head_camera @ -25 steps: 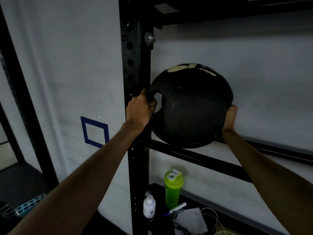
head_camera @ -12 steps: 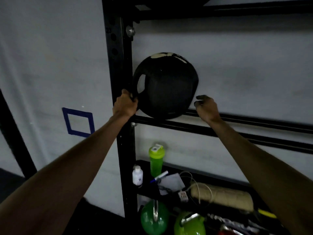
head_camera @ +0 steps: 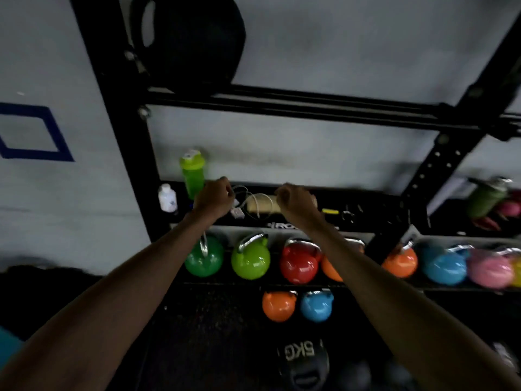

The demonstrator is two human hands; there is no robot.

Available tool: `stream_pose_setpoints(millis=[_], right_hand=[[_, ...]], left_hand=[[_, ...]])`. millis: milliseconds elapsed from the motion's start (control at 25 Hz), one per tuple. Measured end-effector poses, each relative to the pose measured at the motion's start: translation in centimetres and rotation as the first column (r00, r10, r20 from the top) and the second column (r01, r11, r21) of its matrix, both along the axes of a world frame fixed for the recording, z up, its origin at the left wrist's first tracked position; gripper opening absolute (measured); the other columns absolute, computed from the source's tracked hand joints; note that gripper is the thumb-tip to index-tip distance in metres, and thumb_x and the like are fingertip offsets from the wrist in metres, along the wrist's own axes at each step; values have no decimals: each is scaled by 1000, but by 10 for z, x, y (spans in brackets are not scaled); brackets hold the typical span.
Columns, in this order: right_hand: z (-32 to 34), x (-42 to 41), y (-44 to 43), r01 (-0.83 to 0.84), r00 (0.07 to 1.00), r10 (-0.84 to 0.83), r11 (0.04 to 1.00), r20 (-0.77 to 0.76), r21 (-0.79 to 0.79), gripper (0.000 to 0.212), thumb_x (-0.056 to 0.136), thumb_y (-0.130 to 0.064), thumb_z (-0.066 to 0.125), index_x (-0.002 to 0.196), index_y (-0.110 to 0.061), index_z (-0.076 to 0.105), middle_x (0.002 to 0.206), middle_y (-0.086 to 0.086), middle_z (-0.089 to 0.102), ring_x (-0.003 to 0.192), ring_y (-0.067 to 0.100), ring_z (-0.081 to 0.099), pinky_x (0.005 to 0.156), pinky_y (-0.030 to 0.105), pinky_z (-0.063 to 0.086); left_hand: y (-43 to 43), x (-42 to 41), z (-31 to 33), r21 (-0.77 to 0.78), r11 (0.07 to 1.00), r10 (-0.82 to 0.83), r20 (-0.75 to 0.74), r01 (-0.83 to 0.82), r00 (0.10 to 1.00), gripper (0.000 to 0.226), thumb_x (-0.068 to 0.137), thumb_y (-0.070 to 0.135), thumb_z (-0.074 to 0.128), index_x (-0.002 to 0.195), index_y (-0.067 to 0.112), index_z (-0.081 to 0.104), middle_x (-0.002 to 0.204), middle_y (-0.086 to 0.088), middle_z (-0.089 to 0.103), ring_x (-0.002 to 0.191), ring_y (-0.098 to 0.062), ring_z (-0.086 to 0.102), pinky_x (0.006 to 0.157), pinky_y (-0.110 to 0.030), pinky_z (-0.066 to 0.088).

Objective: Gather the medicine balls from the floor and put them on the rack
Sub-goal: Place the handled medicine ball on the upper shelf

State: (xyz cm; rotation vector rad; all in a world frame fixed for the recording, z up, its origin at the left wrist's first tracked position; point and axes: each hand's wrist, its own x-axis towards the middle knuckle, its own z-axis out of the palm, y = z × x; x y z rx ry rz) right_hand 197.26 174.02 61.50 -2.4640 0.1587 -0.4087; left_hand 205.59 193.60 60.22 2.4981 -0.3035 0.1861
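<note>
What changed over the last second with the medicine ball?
The left grip released the medicine ball at its handle, the right grip at its side; both dropped empty toward the lower shelf. The ball stays on the rack's upper rail; the green bottle is unmoved.

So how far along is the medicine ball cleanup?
Done: one black handled medicine ball sits on the upper rails of the black rack. In hand: nothing; left hand and right hand empty. Left: the black ball marked 5KG on the floor, plus dim round shapes beside it.
</note>
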Motion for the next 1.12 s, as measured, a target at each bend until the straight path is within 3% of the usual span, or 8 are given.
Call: stream_pose_setpoints(millis=[280,520,760,840,880,960,1040,1120], right_hand=[[-142,-117,-82,77,918,-51,996,-394,51,34,88,-27,42,83,-4,67,91,21,71,88,36,68,72,39,48],[-244,-194,-182,179,782,-71,977,-619,114,26,90,-19,46,93,-2,66,94,18,71,92,35,67,78,46,56],[-353,-232,-257,188,651,-14,972,-759,142,28,95,-20,46,106,-7,68,109,20,70,106,39,63,85,40,50],[-403,-241,-266,207,594,25,961,-804,183,25,94,-19,43,81,-9,62,87,18,66,84,35,62,70,38,47],[-431,-244,-267,224,567,40,954,-822,201,27,93,-18,42,67,-15,50,71,11,56,68,28,53,60,34,41],[-481,-247,-265,296,534,51,924,-844,243,38,94,-14,44,58,-22,33,60,0,36,57,19,36,54,31,31],[-549,-245,-263,421,478,42,866,-878,270,35,92,-14,48,58,-17,40,62,7,46,61,26,47,60,37,39],[-626,-241,-260,598,411,61,735,-910,319,21,90,-19,51,70,-10,55,80,20,65,75,36,63,70,47,53]], left_hand=[[-109,-91,-137,133,956,-216,-287,263,933,24,90,28,47,97,11,63,104,-18,68,102,-37,64,82,-39,49],[-199,-167,-241,207,909,-185,-579,363,794,20,93,28,52,102,14,64,98,-13,72,92,-32,70,79,-37,55],[-254,-216,-347,246,916,-35,-738,316,674,19,97,32,48,101,19,61,99,-10,70,91,-30,68,82,-42,57],[-259,-224,-390,265,911,10,-778,315,628,20,97,32,48,104,18,60,101,-11,68,93,-32,68,83,-43,57],[-260,-224,-414,276,905,27,-796,323,604,19,97,32,48,103,18,60,101,-11,68,93,-33,68,83,-43,57],[-260,-220,-461,286,898,41,-811,334,584,17,96,33,49,100,20,59,101,-10,68,92,-31,67,83,-42,57],[-267,-211,-525,269,903,14,-799,336,601,16,96,32,51,99,20,61,100,-8,69,91,-28,66,81,-40,55],[-278,-204,-594,222,917,-41,-775,333,631,13,96,27,53,101,18,62,103,-8,68,96,-28,65,82,-40,54]])
